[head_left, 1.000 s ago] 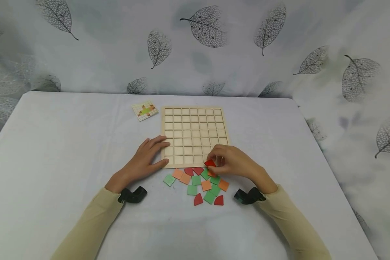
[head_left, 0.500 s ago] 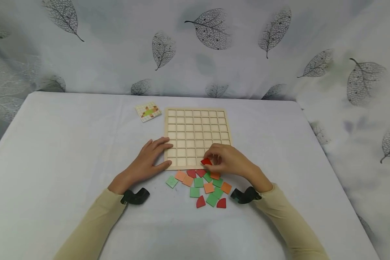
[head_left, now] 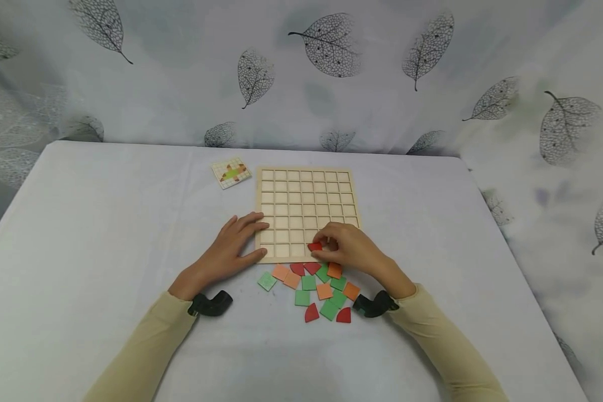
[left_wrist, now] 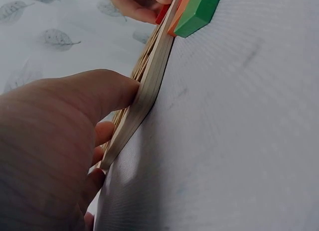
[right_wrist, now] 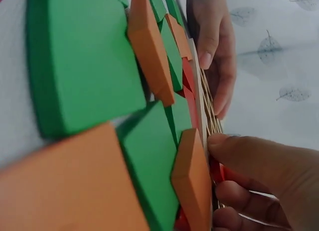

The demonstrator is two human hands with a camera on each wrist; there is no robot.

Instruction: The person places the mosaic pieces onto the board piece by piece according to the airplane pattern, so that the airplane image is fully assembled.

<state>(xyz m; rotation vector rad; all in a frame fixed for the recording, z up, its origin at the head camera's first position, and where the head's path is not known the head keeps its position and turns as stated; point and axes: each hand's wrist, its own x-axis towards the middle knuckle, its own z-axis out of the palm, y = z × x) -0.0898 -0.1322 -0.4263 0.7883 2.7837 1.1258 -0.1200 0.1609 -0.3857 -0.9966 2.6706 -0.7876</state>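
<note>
A square wooden grid board (head_left: 301, 204) lies flat on the white table. My left hand (head_left: 224, 245) rests along its left side, fingers extended onto the frame; the left wrist view has the thumb on the board's edge (left_wrist: 144, 94). Between thumb and fingers my right hand (head_left: 352, 247) pinches a red quarter-circle tile (head_left: 314, 246) over the bottom row of cells, right of the middle. Whether the tile touches the board cannot be told. In the right wrist view the fingers partly hide this red tile (right_wrist: 217, 171).
Loose green square tiles (head_left: 302, 297), orange square tiles (head_left: 324, 291) and red quarter-circle tiles (head_left: 311, 312) lie in front of the board, some overlapping. A pattern card (head_left: 231, 172) lies beyond the board's left corner. A leaf-print cloth (head_left: 291, 111) hangs behind the table.
My right hand has moved a little left across the board's bottom row with the red tile in its pinch. The left hand stays on the board's side. The head view has shifted slightly.
</note>
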